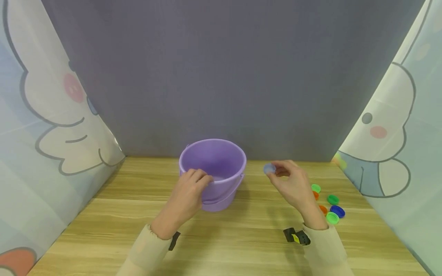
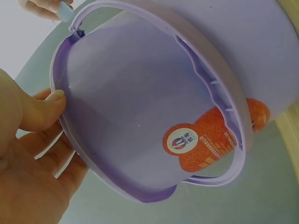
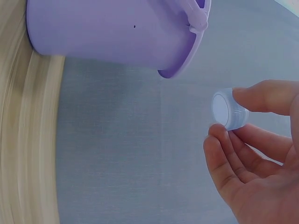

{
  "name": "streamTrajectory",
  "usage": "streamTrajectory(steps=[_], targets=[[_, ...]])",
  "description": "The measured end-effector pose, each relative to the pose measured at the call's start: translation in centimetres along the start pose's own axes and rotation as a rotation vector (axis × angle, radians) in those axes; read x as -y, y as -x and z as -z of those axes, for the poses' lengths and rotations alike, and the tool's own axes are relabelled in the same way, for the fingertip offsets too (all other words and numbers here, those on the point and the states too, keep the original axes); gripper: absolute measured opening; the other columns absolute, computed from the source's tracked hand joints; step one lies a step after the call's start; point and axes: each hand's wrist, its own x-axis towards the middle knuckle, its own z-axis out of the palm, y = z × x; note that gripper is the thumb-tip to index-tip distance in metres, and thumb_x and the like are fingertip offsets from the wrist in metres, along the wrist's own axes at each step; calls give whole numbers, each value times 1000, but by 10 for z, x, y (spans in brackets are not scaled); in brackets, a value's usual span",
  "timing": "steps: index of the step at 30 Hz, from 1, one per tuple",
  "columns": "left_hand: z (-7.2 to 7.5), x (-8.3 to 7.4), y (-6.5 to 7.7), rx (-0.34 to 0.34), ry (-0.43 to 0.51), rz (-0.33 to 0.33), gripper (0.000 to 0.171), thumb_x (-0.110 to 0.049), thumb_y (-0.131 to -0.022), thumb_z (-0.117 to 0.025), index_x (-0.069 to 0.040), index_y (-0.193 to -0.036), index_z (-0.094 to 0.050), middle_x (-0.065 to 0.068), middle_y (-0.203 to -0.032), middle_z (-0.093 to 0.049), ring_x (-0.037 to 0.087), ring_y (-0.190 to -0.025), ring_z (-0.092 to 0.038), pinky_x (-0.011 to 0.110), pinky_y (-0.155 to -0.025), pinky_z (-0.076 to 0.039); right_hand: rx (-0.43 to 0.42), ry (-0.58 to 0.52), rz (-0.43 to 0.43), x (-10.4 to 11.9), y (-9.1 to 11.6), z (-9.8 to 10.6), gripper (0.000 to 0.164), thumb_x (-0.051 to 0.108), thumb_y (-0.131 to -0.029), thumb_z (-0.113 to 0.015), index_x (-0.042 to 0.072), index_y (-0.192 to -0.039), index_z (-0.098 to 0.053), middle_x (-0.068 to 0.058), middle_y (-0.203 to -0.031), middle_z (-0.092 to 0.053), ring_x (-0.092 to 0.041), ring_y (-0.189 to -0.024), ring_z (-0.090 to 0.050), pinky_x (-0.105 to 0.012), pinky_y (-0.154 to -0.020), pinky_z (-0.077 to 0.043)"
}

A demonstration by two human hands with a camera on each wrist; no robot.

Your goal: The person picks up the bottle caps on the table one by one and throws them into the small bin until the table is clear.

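A purple bucket (image 1: 221, 195) stands upright on the table, its handle (image 2: 219, 84) hanging down against the near side. My left hand (image 1: 188, 195) grips the bucket's near rim. In the left wrist view the thumb lies on the outer side, and the other fingers reach over the rim to the inside. Between thumb and fingers, my right hand (image 1: 293, 184) pinches a translucent pale blue bottle cap (image 3: 229, 109). That hand is in the air to the right of the bucket, apart from it. The bucket's floor is hidden from view.
Several loose bottle caps lie on the wooden table (image 1: 138, 214) at the right, among them a dark blue cap (image 1: 337, 211), a green cap (image 1: 333, 199) and an orange cap (image 1: 323, 209). A grey panel (image 1: 221, 76) closes the back; cartoon-printed cloths (image 1: 380, 153) hang at both sides.
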Motion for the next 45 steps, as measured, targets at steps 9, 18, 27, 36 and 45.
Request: streamTrajectory(steps=[9, 18, 27, 36, 45], targets=[[1, -4, 0, 17, 11, -14, 48, 25, -62, -65, -7, -98, -71, 4, -94, -64, 25, -86, -58, 37, -74, -50, -21, -23, 32, 2, 0, 1, 30, 9, -88, -77, -2, -115, -71, -10, -99, -68, -24, -88, -70, -22, -78, -54], [-1, -6, 0, 25, 29, -42, 50, 25, -63, -62, -8, -100, -70, 2, -94, -63, 23, -87, -57, 37, -75, -50, -46, -30, 68, 4, 2, 2, 29, 6, -87, -77, -3, -114, -71, -10, -99, -68, -23, -86, -69, -26, -80, -57], [-4, -8, 0, 6, 45, -80, 52, 25, -62, -60, -8, -102, -69, 3, -95, -63, 23, -88, -58, 37, -75, -51, -77, -61, 95, 7, 3, 3, 31, 1, -84, -78, -5, -114, -71, -11, -99, -68, -26, -85, -69, -7, -79, -48], [-4, -12, 0, 6, 33, -98, 53, 24, -62, -62, -8, -103, -69, 3, -96, -63, 23, -90, -58, 37, -76, -52, -94, -65, 116, 8, 2, 5, 33, 2, -84, -79, -3, -115, -71, -9, -100, -68, -20, -85, -69, -12, -80, -51], [-4, -17, 0, 24, 57, -92, 52, 25, -67, -60, -9, -105, -69, 3, -98, -64, 23, -93, -59, 36, -80, -53, -99, -70, 122, 12, 3, 6, 34, 2, -83, -80, -3, -115, -71, -8, -101, -68, -12, -85, -67, -13, -82, -52]])
